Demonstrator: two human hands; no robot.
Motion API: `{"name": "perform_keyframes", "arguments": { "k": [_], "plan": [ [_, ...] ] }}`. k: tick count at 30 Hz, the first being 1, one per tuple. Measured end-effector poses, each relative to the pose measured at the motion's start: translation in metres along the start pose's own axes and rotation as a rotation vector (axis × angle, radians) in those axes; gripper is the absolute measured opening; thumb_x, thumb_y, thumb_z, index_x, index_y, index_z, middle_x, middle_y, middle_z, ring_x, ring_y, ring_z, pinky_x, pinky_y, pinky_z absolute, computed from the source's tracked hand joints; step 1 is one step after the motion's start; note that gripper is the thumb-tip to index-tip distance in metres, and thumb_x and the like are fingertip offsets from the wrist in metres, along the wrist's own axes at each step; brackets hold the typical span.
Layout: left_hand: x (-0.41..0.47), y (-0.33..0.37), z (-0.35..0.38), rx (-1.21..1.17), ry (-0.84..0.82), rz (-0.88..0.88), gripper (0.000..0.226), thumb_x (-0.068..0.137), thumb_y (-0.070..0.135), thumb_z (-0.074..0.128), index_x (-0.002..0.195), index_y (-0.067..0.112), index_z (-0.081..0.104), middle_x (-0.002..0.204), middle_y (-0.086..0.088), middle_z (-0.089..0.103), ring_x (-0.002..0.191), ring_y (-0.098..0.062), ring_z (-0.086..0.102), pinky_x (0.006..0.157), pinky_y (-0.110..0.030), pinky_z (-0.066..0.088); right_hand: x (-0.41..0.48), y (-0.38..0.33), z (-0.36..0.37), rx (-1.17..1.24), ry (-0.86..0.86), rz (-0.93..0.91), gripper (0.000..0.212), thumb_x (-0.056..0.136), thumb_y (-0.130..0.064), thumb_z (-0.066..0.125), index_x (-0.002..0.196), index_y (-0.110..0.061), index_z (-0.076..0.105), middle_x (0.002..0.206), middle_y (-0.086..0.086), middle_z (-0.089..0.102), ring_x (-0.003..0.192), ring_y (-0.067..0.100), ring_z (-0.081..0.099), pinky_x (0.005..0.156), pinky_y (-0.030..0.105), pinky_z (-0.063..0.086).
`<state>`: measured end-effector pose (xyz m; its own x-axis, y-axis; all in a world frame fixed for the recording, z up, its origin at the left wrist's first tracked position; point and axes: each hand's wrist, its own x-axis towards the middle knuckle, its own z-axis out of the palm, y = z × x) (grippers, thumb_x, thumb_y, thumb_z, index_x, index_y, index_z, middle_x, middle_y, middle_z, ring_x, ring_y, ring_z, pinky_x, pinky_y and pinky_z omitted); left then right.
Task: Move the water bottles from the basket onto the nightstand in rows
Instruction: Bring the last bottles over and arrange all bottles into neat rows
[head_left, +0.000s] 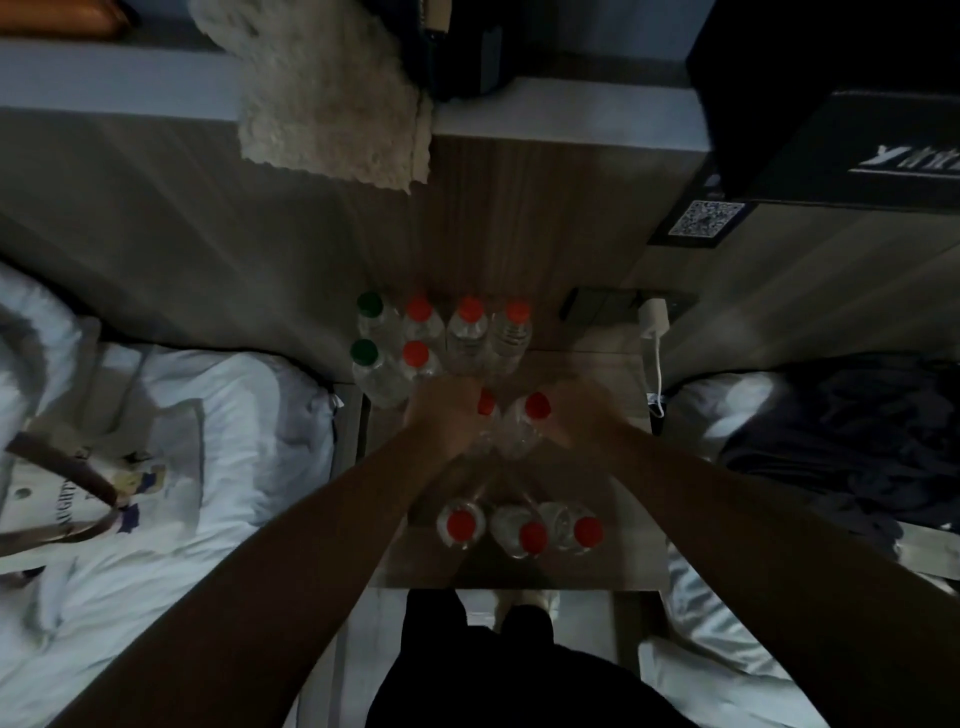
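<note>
As seen from above the pale wooden nightstand (597, 566), the left hand (441, 418) clamps curled fingers round one clear plastic red-capped water bottle (487, 404); the right hand (576, 410) likewise grips the neighbouring bottle (536, 406) just right.

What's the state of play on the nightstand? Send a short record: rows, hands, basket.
back row: four bottles, leftmost green-capped
second row: two bottles, green-capped then red-capped
left hand: grips a red-capped bottle
right hand: grips another red-capped bottle
front row: three red-capped bottles
basket: not in view
</note>
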<state>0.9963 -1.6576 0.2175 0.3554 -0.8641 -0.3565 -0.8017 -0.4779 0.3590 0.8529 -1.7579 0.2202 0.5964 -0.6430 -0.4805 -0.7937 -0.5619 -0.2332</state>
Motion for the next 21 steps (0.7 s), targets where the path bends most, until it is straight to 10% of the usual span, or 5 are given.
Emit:
{"name": "perform_keyframes", "arguments": {
  "k": [9, 15, 21],
  "plan": [
    [0.048, -0.013, -0.001, 0.071, 0.067, 0.016, 0.026, 0.091, 0.028, 0.042, 0.077, 0.015, 0.061, 0.078, -0.003, 0.063, 0.078, -0.023, 0.061, 0.069, -0.033, 0.045, 0.043, -0.017, 0.001, 0.128, 0.114, 0.103, 0.024, 0.082, -0.047, 0.058, 0.080, -0.024, 0.065, 0.075, -0.005, 0.065, 0.070, 0.012, 0.062, 0.069, 0.030, 0.053],
    [0.064, -0.018, 0.005, 0.112, 0.119, -0.009, 0.029, 0.088, 0.032, 0.052, 0.113, 0.017, 0.057, 0.106, -0.009, 0.065, 0.099, -0.031, 0.062, 0.080, -0.037, 0.047, 0.052, -0.016, 0.003, 0.186, 0.166, 0.115, 0.028, 0.086, -0.042, 0.054, 0.069, -0.021, 0.061, 0.065, -0.005, 0.061, 0.062, 0.011, 0.058, 0.053, 0.022, 0.033],
    [0.057, -0.008, 0.010, 0.131, 0.220, -0.074, 0.028, 0.092, 0.024, 0.051, 0.118, 0.017, 0.052, 0.106, -0.007, 0.066, 0.091, -0.028, 0.064, 0.065, -0.032, 0.039, 0.047, -0.010, 0.000, 0.217, 0.192, 0.034, 0.025, 0.089, -0.035, 0.059, 0.103, -0.015, 0.064, 0.093, 0.004, 0.068, 0.086, 0.018, 0.063, 0.065, 0.023, 0.036]
  ]
}}
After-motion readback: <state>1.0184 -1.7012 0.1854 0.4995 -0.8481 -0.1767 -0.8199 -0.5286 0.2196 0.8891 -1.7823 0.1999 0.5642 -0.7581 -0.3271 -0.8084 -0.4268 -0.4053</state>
